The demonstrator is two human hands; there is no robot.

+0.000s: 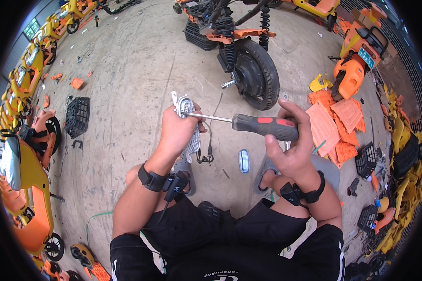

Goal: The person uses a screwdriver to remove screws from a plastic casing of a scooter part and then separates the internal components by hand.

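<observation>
In front of me, my left hand (177, 129) grips a long, oval, silver-white lamp part (192, 143) with a patterned face, standing roughly upright. A screwdriver (267, 125) with a black handle and red patches lies across to it from the right. Its metal shaft reaches the upper end of the lamp part, beside my left fingers; whether the tip sits in a screw is too small to tell. My right hand (293, 147) is curled loosely about the butt of the handle, thumb below and fingers above. On the floor between my feet is a clear bluish oval lens (244, 161).
Ahead stands a partly stripped scooter with a black wheel (255, 72). Orange panels (324, 122) are stacked at the right, near an orange scooter rear (349, 77). A black crate (77, 116) lies left. Yellow scooters (35, 187) line the left side; yellow panels (401, 196) heap far right.
</observation>
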